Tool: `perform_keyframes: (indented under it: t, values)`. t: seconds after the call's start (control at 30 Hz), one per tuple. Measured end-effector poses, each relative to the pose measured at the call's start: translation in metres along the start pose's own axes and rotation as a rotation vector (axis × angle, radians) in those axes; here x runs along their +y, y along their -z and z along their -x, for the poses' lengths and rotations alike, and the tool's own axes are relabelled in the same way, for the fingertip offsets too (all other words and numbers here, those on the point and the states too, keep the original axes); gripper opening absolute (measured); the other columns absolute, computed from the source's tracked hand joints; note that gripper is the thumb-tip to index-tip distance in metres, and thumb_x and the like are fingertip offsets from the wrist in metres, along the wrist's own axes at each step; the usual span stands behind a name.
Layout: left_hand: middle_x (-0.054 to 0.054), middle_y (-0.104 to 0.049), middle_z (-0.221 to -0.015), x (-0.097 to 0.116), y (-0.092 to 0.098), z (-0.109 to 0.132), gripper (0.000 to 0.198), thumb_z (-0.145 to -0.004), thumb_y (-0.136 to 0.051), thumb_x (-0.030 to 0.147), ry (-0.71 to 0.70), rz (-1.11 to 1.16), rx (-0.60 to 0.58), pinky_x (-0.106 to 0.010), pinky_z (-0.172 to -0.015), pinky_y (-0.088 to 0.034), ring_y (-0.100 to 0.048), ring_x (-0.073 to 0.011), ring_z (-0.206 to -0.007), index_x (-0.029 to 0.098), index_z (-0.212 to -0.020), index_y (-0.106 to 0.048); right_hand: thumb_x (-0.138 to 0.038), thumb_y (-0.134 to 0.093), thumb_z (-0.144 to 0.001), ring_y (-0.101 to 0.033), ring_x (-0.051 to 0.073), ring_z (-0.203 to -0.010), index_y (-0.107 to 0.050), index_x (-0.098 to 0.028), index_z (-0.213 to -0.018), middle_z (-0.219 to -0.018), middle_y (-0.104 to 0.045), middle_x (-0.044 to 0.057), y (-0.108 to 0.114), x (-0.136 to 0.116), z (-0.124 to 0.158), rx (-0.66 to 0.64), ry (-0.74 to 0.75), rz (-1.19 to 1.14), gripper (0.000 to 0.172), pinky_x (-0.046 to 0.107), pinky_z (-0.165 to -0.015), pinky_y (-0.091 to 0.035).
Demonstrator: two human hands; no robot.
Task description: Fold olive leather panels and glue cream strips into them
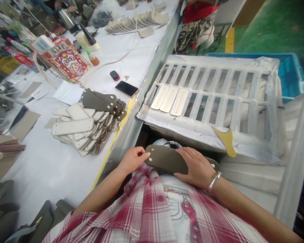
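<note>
An olive-brown leather piece [166, 159], long with rounded ends, is held in front of my body. Small light metal bits show near its ends. My right hand [196, 167], with a silver bracelet at the wrist, wraps over its right half, thumb below and fingers across the top. At its left end, my left hand [135, 158] is closed in a pinch, thumb tip on the edge beside the metal bits; its other fingers are curled. To the left, a pile of similar cream pieces [73, 127] lies on the table, with olive pieces [98, 100] behind it.
A slotted white rack [234, 114] stands at right, bearing three cream strips [180, 102] and a yellow scrap [226, 140]. Behind it is a blue crate [291, 72]. On the white table [47, 172] lie a phone [126, 88], a glue bottle [93, 59] and a red printed box [68, 59].
</note>
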State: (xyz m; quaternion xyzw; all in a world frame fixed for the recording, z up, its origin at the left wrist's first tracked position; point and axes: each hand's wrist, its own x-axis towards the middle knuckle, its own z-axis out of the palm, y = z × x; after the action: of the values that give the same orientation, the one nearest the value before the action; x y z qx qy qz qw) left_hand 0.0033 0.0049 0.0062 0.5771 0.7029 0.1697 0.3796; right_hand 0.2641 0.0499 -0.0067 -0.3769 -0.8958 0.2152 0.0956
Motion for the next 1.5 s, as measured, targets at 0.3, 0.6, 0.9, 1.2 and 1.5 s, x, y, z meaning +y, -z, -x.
perform_keyframes:
  t: [0.3,0.6,0.9,1.2,1.5]
  values:
    - [0.004,-0.051,-0.056,0.003,0.002,-0.003,0.034,-0.078,-0.053,0.046,0.033,0.063,-0.003,-0.022,-0.055,-0.034,-0.045,-0.0104,-0.055,0.016,-0.06,-0.054,-0.044,-0.068,-0.061,-0.05,0.029,-0.104,-0.049,-0.013,-0.117,-0.113,-0.053,0.014,0.002,-0.002,-0.001,-0.004,-0.072,-0.01,0.067,0.045,-0.091,-0.042]
    - [0.004,-0.049,-0.057,-0.001,0.0,-0.007,0.034,-0.079,-0.053,0.045,0.053,0.126,-0.048,-0.022,-0.054,-0.033,-0.045,-0.0109,-0.056,0.017,-0.059,-0.051,-0.038,-0.068,-0.056,-0.05,0.03,-0.104,-0.049,-0.013,-0.114,-0.113,-0.053,0.016,0.001,0.0,-0.005,0.019,-0.103,-0.056,0.065,0.047,-0.089,-0.042]
    - [0.003,-0.049,-0.059,-0.002,0.002,-0.01,0.032,-0.08,-0.053,0.041,0.05,0.131,-0.078,-0.022,-0.056,-0.034,-0.045,-0.011,-0.058,0.017,-0.06,-0.049,-0.04,-0.073,-0.057,-0.051,0.03,-0.102,-0.047,-0.01,-0.121,-0.113,-0.054,0.017,-0.003,0.005,-0.004,-0.001,-0.082,0.01,0.075,0.046,-0.088,-0.043]
    - [0.003,-0.05,-0.059,0.0,0.003,-0.009,0.031,-0.08,-0.052,0.04,0.018,0.099,-0.053,-0.022,-0.056,-0.034,-0.046,-0.0113,-0.058,0.017,-0.06,-0.05,-0.042,-0.067,-0.06,-0.051,0.031,-0.101,-0.05,-0.013,-0.117,-0.111,-0.054,0.016,-0.002,0.002,-0.006,0.003,-0.076,-0.002,0.067,0.047,-0.087,-0.042]
    - [0.004,-0.05,-0.059,-0.001,0.003,-0.006,0.03,-0.079,-0.053,0.041,-0.008,0.036,-0.031,-0.022,-0.056,-0.033,-0.045,-0.0105,-0.058,0.017,-0.06,-0.051,-0.045,-0.065,-0.061,-0.049,0.03,-0.104,-0.05,-0.012,-0.117,-0.113,-0.053,0.015,-0.003,-0.002,-0.006,-0.014,-0.08,0.009,0.067,0.046,-0.09,-0.04]
